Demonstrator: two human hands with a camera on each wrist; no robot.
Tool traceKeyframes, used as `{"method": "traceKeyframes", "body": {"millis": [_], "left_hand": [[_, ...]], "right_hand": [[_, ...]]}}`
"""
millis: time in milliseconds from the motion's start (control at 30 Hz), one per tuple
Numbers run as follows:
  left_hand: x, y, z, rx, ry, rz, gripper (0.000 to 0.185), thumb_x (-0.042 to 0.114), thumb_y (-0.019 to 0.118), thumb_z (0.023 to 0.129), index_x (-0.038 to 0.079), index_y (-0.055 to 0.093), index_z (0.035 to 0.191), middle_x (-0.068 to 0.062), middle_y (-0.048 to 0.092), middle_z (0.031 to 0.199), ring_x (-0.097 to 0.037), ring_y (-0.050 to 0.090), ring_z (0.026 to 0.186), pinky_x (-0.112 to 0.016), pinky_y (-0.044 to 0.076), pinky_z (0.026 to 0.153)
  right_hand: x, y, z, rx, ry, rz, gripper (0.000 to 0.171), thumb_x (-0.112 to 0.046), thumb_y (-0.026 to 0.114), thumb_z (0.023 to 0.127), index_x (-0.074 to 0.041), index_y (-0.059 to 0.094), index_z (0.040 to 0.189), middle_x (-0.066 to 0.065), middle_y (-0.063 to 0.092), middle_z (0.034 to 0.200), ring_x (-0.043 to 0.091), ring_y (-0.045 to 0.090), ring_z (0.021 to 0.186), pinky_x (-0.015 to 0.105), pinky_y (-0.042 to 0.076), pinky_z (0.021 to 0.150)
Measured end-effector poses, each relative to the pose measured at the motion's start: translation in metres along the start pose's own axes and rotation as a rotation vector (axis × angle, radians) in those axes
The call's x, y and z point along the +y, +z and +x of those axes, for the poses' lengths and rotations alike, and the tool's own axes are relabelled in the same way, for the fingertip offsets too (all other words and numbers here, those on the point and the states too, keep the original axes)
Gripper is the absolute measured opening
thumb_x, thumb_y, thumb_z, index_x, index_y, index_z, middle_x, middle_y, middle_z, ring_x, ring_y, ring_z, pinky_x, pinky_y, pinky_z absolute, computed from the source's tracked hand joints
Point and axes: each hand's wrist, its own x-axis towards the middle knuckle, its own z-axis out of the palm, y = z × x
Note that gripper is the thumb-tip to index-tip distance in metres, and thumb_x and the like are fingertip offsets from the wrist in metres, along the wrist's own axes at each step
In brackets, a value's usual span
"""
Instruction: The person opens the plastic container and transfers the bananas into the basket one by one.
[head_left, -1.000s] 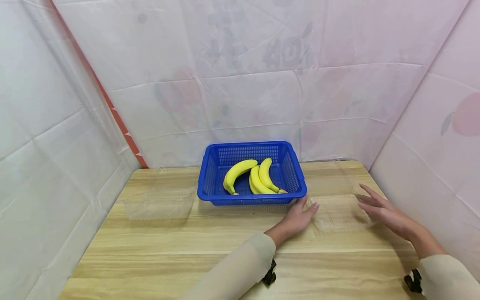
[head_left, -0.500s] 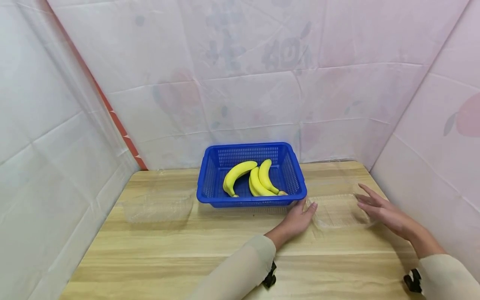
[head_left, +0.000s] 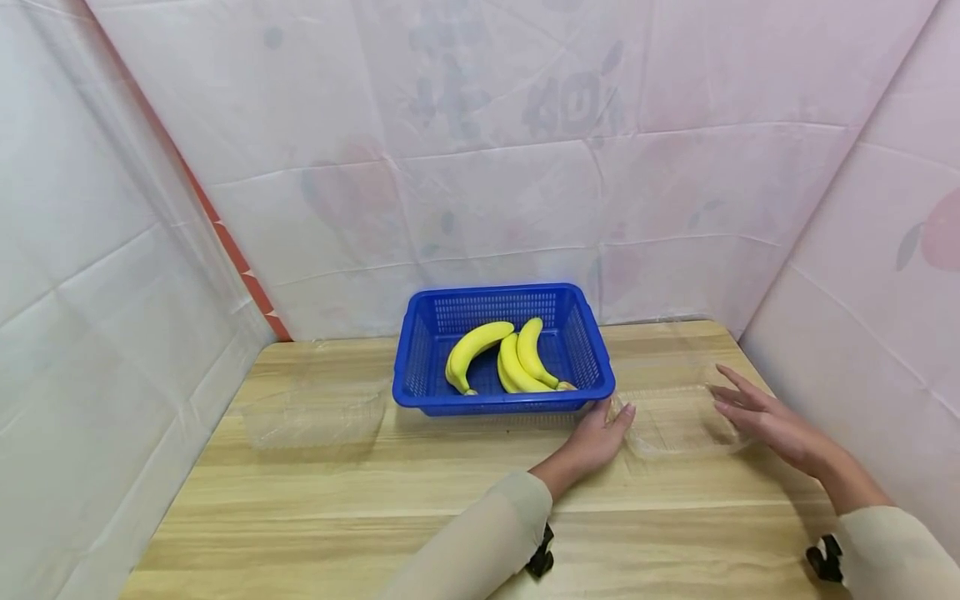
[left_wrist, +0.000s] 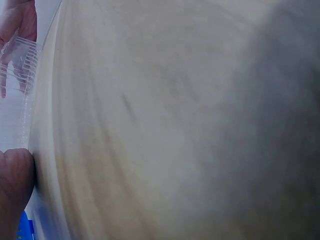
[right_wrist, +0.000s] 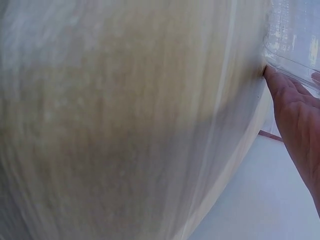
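Note:
A clear plastic container (head_left: 675, 421) lies on the table to the right of a blue basket, between my two hands. At its left side is my left hand (head_left: 596, 440), thumb and fingers spread and the fingertips close under the basket's corner. My right hand (head_left: 768, 425) is at the container's right side with fingers stretched out and nothing gripped. In the right wrist view, this hand (right_wrist: 300, 112) has its thumb tip at the container's lower edge (right_wrist: 292, 62). The left wrist view shows the left thumb (left_wrist: 17, 172) beside the ribbed clear wall (left_wrist: 30, 62).
The blue basket (head_left: 502, 403) stands at the back middle, holding several yellow bananas (head_left: 480, 346). Another clear plastic container (head_left: 311, 423) is on the left of the wooden table (head_left: 375, 517). Pale printed sheeting (head_left: 495, 200) walls in the back and sides.
Both hands stay nearly in place at the container's sides. The head view has shifted only very slightly; basket and bananas have not moved.

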Motion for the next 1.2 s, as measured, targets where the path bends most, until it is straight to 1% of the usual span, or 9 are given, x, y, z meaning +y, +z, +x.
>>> {"method": "traceKeyframes", "body": {"millis": [333,600,667,733,867,967,1000,1100,1200], "left_hand": [[0.0,0.002,0.002,0.023,-0.02,-0.027,0.072,0.063,0.04,0.11,0.023,0.031,0.17,0.0,0.037,0.175,-0.02,0.033,0.163,-0.043,0.031,0.134],[-0.001,0.003,0.006,0.029,-0.005,-0.043,0.071,0.06,0.037,0.112,0.019,0.031,0.17,0.0,0.035,0.175,-0.019,0.031,0.164,-0.04,0.029,0.135],[-0.002,0.004,0.006,0.025,0.006,-0.049,0.073,0.061,0.035,0.111,0.018,0.031,0.17,-0.001,0.034,0.176,-0.019,0.03,0.164,-0.041,0.028,0.135],[-0.003,0.004,0.006,0.025,0.025,-0.042,0.072,0.061,0.032,0.112,0.018,0.032,0.169,-0.002,0.036,0.175,-0.02,0.032,0.163,-0.04,0.03,0.134],[-0.004,0.002,0.006,0.019,0.064,-0.003,0.07,0.06,0.023,0.113,0.019,0.033,0.169,-0.002,0.034,0.176,-0.02,0.031,0.164,-0.039,0.03,0.134],[-0.004,0.0,0.006,0.011,0.083,0.001,0.067,0.056,0.02,0.115,0.019,0.029,0.17,-0.002,0.029,0.178,-0.019,0.026,0.166,-0.038,0.026,0.136],[-0.004,0.0,0.006,0.012,0.083,0.0,0.067,0.056,0.02,0.115,0.019,0.029,0.17,-0.002,0.029,0.178,-0.018,0.025,0.166,-0.037,0.025,0.136],[-0.003,-0.001,0.006,0.011,0.085,-0.01,0.066,0.054,0.022,0.115,0.018,0.026,0.171,-0.003,0.027,0.178,-0.019,0.024,0.166,-0.037,0.024,0.136],[-0.002,-0.002,0.004,0.008,0.072,-0.006,0.068,0.054,0.023,0.115,0.015,0.025,0.171,-0.004,0.027,0.178,-0.02,0.024,0.166,-0.037,0.024,0.136]], "right_hand": [[-0.007,-0.006,-0.002,0.025,-0.061,0.087,0.073,-0.027,0.041,0.117,-0.016,-0.005,0.173,0.048,0.022,0.164,-0.02,0.052,0.12,0.007,0.048,0.092],[-0.009,-0.012,-0.004,0.094,-0.054,0.016,0.068,-0.03,0.038,0.117,-0.03,-0.001,0.173,0.048,0.024,0.164,-0.026,0.044,0.119,0.005,0.044,0.087],[-0.008,-0.013,-0.006,0.114,-0.067,0.044,0.066,-0.03,0.035,0.118,-0.031,-0.001,0.173,0.039,0.021,0.171,-0.03,0.04,0.118,0.003,0.043,0.089],[-0.007,-0.015,-0.007,0.128,-0.122,0.125,0.065,-0.026,0.032,0.118,-0.027,-0.003,0.173,0.017,0.023,0.177,-0.031,0.041,0.119,0.002,0.043,0.091],[-0.006,-0.017,-0.008,0.152,-0.308,0.391,0.063,-0.015,0.025,0.118,-0.01,-0.008,0.172,-0.017,0.047,0.155,-0.026,0.049,0.123,0.0,0.043,0.097],[-0.01,-0.018,-0.012,0.163,-0.372,0.492,0.064,-0.014,0.021,0.118,-0.008,-0.015,0.17,-0.023,0.046,0.15,-0.023,0.048,0.129,0.002,0.038,0.106],[-0.013,-0.018,-0.015,0.177,-0.366,0.483,0.064,-0.016,0.02,0.118,-0.009,-0.017,0.17,-0.02,0.043,0.156,-0.023,0.045,0.132,0.002,0.034,0.111],[-0.022,-0.014,-0.025,0.287,-0.307,0.274,0.064,-0.019,0.022,0.118,-0.016,-0.015,0.171,-0.02,0.025,0.169,-0.024,0.031,0.14,-0.003,0.021,0.114],[-0.033,-0.008,-0.033,0.392,-0.29,0.132,0.066,-0.014,0.027,0.117,-0.018,-0.007,0.173,-0.02,0.02,0.172,-0.019,0.024,0.146,-0.004,0.019,0.114]]}}
